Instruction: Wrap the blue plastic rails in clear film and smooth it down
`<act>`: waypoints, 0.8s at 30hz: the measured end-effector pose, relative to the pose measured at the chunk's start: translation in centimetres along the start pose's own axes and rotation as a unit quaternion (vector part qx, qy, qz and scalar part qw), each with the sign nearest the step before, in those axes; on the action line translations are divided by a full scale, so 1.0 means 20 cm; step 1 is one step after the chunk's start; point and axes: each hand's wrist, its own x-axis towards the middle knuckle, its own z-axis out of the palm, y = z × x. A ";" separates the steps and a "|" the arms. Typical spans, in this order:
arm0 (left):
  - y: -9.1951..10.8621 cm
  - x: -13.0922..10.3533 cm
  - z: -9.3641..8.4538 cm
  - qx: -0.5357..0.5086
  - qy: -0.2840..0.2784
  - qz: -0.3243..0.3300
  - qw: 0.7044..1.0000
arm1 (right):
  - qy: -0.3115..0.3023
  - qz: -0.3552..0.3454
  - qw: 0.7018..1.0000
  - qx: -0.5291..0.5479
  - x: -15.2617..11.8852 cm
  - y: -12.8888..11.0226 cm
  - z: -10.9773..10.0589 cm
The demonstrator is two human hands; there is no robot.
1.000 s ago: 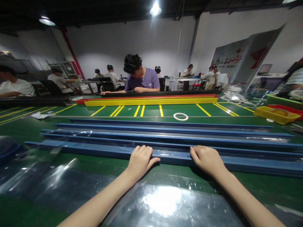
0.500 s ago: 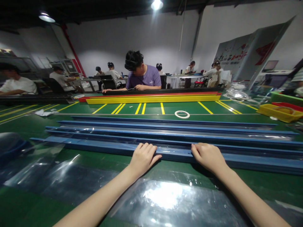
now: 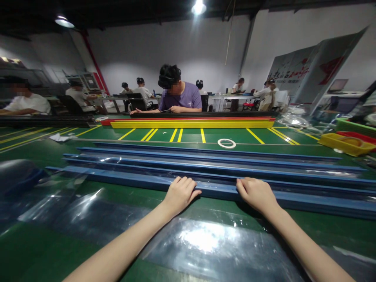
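Several long blue channel strips lie side by side across the green table. My left hand (image 3: 181,194) is closed over the nearest blue channel strip (image 3: 216,190), its fingers curled over the top and thumb along the near side. Farther right, my right hand (image 3: 256,192) grips the same strip, fingers bent over its far edge and mostly hidden. A stretch of bare strip shows between the two hands. Clear plastic film (image 3: 223,244), shiny with reflected light, spreads flat in front of the strip and under my forearms.
Beyond the blue strips, a white ring of tape (image 3: 226,143) lies on the green table (image 3: 188,136) with yellow lines. Yellow strips (image 3: 190,124) lie further back, before a co-worker in purple (image 3: 189,96). A yellow tray (image 3: 345,144) stands at right; crumpled white paper (image 3: 59,137) lies left.
The view has shifted slightly, so the background sits a little lower and farther right. Both hands keep their hold on the nearest blue channel strip.
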 end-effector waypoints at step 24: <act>0.00 0.00 0.01 0.052 0.007 -0.044 0.998 | 0.044 -0.068 0.997 0.011 0.08 -0.17 -0.05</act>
